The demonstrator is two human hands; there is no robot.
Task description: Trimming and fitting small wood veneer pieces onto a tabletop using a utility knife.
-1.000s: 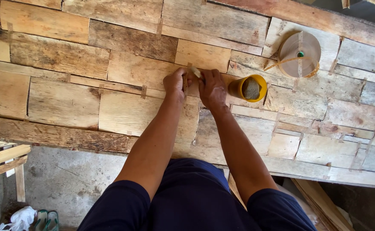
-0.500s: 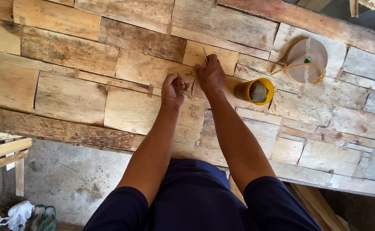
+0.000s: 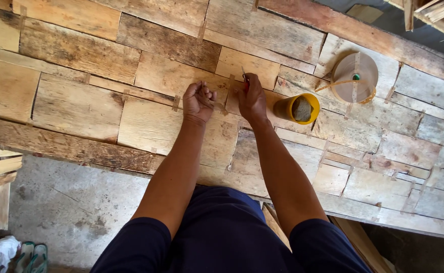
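Rough, stained wooden veneer sheets (image 3: 146,121) lie patched edge to edge. Left hand (image 3: 197,101) is curled, pinching a thin brown tape strip (image 3: 217,104) against a seam; right hand (image 3: 252,98) grips a small red-handled blade (image 3: 245,77). Just beside: yellow round cup (image 3: 298,108), then tan paper tape roll (image 3: 355,77).

Both hands on patched veneer sheet (image 3: 146,126): left hand (image 3: 197,101) fisted, right hand (image 3: 252,98) pinching small tool, yellow cup (image 3: 298,108) just right of it, tape roll (image 3: 356,76) beyond.
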